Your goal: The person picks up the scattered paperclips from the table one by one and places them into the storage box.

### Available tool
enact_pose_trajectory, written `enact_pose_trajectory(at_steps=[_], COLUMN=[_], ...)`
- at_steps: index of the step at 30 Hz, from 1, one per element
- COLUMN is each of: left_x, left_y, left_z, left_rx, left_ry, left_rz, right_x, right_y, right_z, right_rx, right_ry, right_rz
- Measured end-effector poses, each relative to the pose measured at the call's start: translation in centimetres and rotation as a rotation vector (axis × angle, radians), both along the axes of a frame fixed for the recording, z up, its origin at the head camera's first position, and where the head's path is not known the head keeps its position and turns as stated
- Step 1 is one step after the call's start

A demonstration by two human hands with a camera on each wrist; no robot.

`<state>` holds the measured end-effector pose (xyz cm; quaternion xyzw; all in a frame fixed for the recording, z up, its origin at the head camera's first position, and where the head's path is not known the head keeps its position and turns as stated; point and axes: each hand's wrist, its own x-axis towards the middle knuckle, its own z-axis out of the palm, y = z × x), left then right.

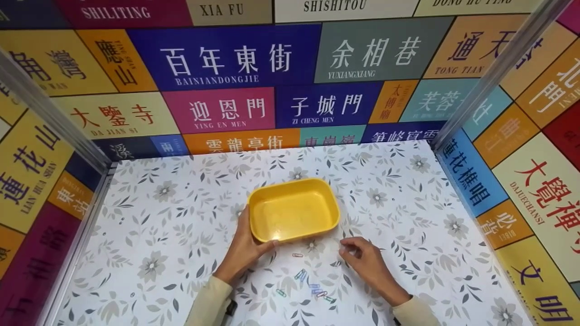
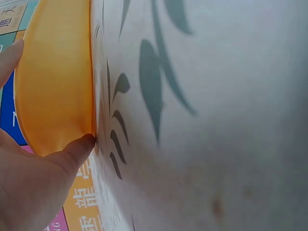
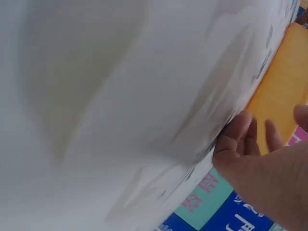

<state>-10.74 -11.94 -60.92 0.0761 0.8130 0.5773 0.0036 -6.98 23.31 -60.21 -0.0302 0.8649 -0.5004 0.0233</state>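
Observation:
A yellow plastic box (image 1: 294,210), open at the top and with nothing visible inside, sits on the table. My left hand (image 1: 247,244) holds it by the front left corner, thumb along the near side and fingers along the left side. In the left wrist view the thumb (image 2: 77,149) presses low on the box wall (image 2: 57,82). My right hand (image 1: 369,262) hovers close to the tabletop, right of the box's near corner and apart from it. Its fingers (image 3: 236,134) are loosely bent, with nothing seen between them.
Several coloured paper clips (image 1: 313,288) lie scattered on the table between my forearms. One red clip (image 1: 297,255) lies nearer the box. The table wears a leaf-patterned white cover (image 1: 181,226). Panels of coloured signs (image 1: 222,59) stand behind and at both sides.

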Motion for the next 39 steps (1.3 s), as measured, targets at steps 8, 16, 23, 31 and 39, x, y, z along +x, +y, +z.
enact_pose_trajectory(at_steps=[8, 16, 23, 31, 39], left_x=[0.0, 0.1, 0.1, 0.1, 0.1], left_y=[0.1, 0.2, 0.1, 0.1, 0.1], left_z=[0.3, 0.2, 0.2, 0.3, 0.3], left_rx=[0.004, 0.004, 0.012, -0.030, -0.026], left_ry=[-0.019, -0.024, -0.013, -0.036, -0.034], left_rz=[0.009, 0.006, 0.004, 0.019, 0.016], right_x=[0.5, 0.6, 0.4, -0.1, -0.2], right_y=[0.5, 1.4, 2.2, 2.6, 2.7], right_z=[-1.6, -2.2, -2.7, -3.2, -3.3], right_rx=[0.133, 0.226, 0.215, 0.207, 0.192], right_ry=[0.290, 0.358, 0.429, 0.493, 0.465], right_rz=[0.219, 0.314, 0.393, 0.441, 0.443])
